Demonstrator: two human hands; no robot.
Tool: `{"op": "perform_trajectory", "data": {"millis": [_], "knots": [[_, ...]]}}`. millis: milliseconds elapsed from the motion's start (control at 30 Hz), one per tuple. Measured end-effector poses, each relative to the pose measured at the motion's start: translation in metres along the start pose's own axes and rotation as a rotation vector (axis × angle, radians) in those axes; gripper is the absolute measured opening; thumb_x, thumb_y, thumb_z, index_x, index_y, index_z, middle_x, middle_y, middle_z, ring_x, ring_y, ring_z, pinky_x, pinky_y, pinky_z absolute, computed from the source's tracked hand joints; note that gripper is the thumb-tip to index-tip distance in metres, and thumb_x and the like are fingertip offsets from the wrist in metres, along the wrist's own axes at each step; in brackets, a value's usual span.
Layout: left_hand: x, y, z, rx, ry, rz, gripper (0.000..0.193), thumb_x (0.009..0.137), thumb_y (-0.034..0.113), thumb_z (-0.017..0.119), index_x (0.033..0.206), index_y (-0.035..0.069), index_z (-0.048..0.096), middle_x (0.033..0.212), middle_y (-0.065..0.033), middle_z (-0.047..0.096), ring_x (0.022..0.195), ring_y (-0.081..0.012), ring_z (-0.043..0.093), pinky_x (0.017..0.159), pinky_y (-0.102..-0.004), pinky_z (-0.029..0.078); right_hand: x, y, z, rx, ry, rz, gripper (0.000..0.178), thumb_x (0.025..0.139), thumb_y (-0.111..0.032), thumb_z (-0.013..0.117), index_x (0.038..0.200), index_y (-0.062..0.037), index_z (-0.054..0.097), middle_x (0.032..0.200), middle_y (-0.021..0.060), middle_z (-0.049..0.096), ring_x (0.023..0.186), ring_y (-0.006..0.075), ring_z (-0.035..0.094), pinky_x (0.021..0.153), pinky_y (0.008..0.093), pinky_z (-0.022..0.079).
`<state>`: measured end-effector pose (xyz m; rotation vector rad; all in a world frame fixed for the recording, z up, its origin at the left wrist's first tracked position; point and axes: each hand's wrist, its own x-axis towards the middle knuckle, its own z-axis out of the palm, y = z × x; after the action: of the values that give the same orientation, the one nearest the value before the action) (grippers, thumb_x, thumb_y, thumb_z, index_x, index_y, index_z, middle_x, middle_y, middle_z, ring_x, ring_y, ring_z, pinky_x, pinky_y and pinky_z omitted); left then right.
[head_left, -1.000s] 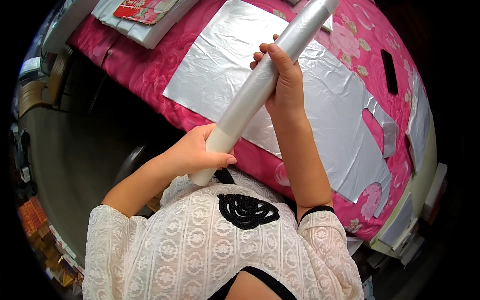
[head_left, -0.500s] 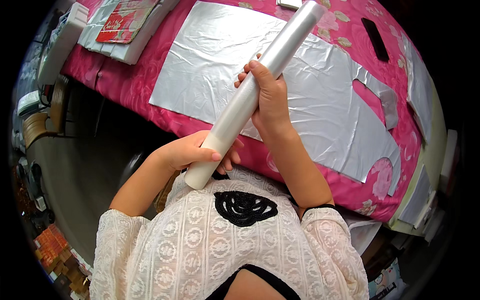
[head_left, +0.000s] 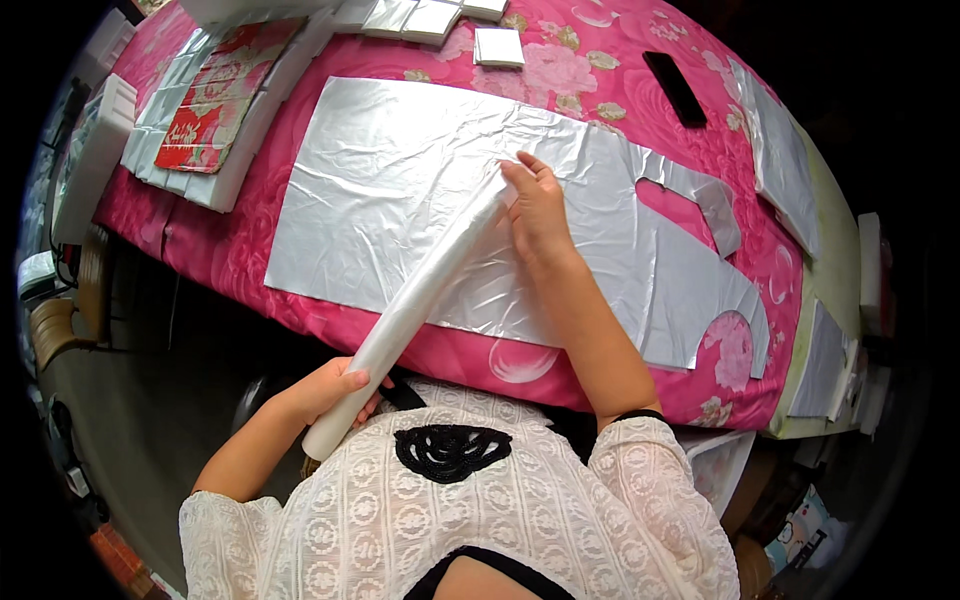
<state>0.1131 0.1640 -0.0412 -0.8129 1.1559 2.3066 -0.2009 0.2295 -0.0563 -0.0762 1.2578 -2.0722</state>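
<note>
A long roll of clear plastic film (head_left: 408, 298) slants from my waist up over the table. Around its near end my left hand (head_left: 335, 388) is closed, thumb on top. My right hand (head_left: 540, 215) is at the far end, with thumb and fingertips closed on the film there; its lower fingers are partly hidden. Beneath the roll and my right hand, a wrinkled silver foil sheet (head_left: 350, 170) lies spread on the table, with curved cut-outs along its right side.
The table wears a pink flowered cloth (head_left: 230, 255). At the left, a red patterned card (head_left: 222, 110) tops a stack of white packs (head_left: 226, 185). Small white packets (head_left: 498, 47) sit at the back. A black phone-like slab (head_left: 675, 90) lies back right, near another silver sheet (head_left: 780, 165).
The roll has swung lower and toward the left, its far end now over the foil sheet. My right hand has shifted from its middle to that end. The view has moved slightly.
</note>
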Motion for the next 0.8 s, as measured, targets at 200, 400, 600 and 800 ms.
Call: {"op": "perform_trajectory", "data": {"millis": [200, 400, 600, 800], "knots": [[-0.007, -0.021, -0.002, -0.016, 0.023, 0.005, 0.065, 0.071, 0.061, 0.068, 0.098, 0.003, 0.057, 0.067, -0.0047, 0.056, 0.056, -0.0105, 0.054, 0.053, -0.0233, 0.045, 0.011, -0.049, -0.025, -0.706, -0.195, 0.025, 0.027, 0.085, -0.028, 0.063, 0.100, -0.0047, 0.061, 0.089, 0.0017, 0.062, 0.070, 0.0055, 0.052, 0.059, 0.0181, 0.040], [-0.007, -0.021, -0.001, 0.058, 0.043, 0.028, 0.060, 0.075, 0.054, 0.067, 0.101, 0.001, 0.053, 0.072, -0.0053, 0.056, 0.060, -0.0109, 0.054, 0.057, -0.0247, 0.048, 0.000, -0.051, -0.013, -0.971, -0.499, 0.189, 0.023, 0.085, -0.027, 0.065, 0.090, -0.0045, 0.064, 0.076, -0.0025, 0.060, 0.063, 0.0036, 0.052, 0.053, 0.0181, 0.038], [-0.003, -0.011, 0.004, 0.139, 0.071, 0.016, 0.058, 0.077, 0.050, 0.066, 0.106, 0.001, 0.051, 0.077, -0.0059, 0.057, 0.064, -0.0109, 0.055, 0.061, -0.0257, 0.048, 0.009, -0.050, -0.035, -0.896, -0.440, 0.110, 0.018, 0.084, -0.020, 0.065, 0.084, -0.0016, 0.065, 0.069, -0.0006, 0.060, 0.063, 0.0052, 0.053, 0.055, 0.0204, 0.041], [-0.016, -0.029, -0.012, 0.161, 0.041, -0.063, 0.055, 0.078, 0.042, 0.067, 0.112, 0.002, 0.051, 0.087, -0.0047, 0.059, 0.074, -0.0110, 0.057, 0.066, -0.0270, 0.049, 0.066, -0.105, -0.113, -1.138, -0.061, -0.240, 0.020, 0.083, -0.017, 0.063, 0.091, 0.0012, 0.067, 0.068, 0.0004, 0.061, 0.060, 0.0063, 0.053, 0.056, 0.0215, 0.042]]}}
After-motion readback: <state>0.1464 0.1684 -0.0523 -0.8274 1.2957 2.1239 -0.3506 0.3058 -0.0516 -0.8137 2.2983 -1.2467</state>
